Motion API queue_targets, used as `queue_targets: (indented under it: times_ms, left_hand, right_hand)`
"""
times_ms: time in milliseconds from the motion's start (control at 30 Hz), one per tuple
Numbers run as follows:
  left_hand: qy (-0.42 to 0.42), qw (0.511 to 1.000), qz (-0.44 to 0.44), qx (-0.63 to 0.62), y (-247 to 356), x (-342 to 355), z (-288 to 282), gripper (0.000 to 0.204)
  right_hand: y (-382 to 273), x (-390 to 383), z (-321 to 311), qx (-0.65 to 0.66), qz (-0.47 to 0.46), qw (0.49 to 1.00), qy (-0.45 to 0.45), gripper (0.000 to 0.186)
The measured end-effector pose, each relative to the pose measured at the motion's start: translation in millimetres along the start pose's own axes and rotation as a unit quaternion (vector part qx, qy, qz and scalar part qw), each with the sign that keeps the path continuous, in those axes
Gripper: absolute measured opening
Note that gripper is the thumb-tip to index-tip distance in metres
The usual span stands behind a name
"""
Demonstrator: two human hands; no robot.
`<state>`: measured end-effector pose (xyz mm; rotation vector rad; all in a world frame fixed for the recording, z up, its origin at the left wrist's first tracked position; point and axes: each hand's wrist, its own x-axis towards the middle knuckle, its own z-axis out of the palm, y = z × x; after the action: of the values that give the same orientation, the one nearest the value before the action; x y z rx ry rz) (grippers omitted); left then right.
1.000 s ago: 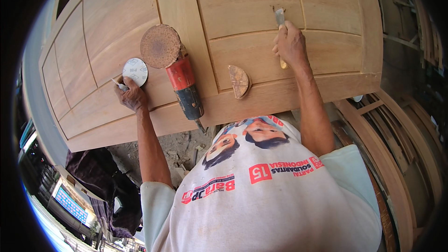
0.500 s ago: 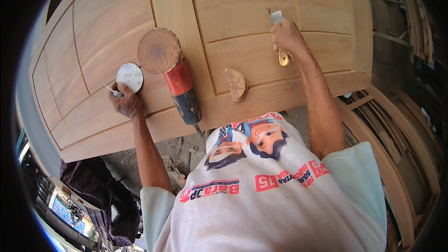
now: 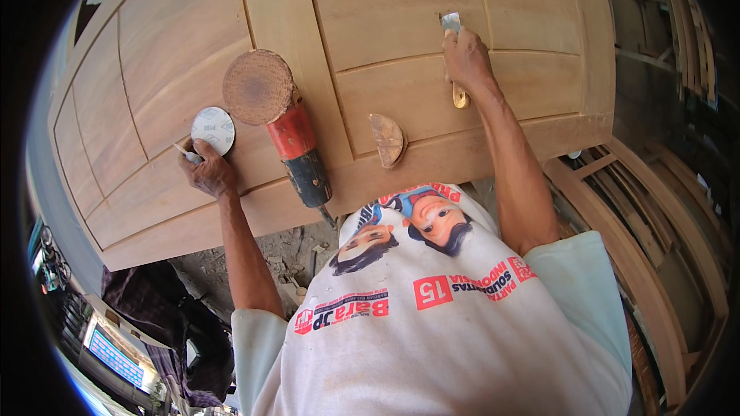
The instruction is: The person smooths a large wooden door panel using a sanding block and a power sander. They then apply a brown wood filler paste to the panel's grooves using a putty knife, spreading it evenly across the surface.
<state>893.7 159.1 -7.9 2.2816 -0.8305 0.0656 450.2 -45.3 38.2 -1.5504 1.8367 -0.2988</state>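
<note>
Seemingly scraping wooden panel (image 3: 378, 11) beneath, the right hand (image 3: 468, 60) grips a scraper (image 3: 451, 21) needing light strokes, left hand (image 3: 211, 174) clasping a white disc (image 3: 214, 126).

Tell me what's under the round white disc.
Wooden panelling shows around the white disc. What lies directly beneath is covered, and the left hand partly hides the disc's lower edge.

Grey floor (image 3: 279, 245) with loose debris (image 3: 290, 291), wooden frames (image 3: 652, 296) at right, daylight (image 3: 80, 385) at lower left
</note>
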Motion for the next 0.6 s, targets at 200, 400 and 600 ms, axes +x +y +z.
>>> queue_targets:
  times_ms: [200,400,600]
  left_hand:
    - [0.004,1.000,0.012,0.016,1.1,-1.5,-0.9,0.029]
    - [-0.003,1.000,0.026,-0.009,-1.5,1.9,1.5,0.031]
    - [-0.003,1.000,0.029,-0.005,-12.2,4.8,1.7,0.034]
  right_hand:
    - [5.7,10.6,-20.2,0.078,0.043,0.992,-0.088,0.038]
    - [1.6,34.1,-42.7,-0.183,-0.067,0.975,-0.110,0.044]
    - [5.3,11.4,-11.0,0.017,0.030,0.997,-0.062,0.047]
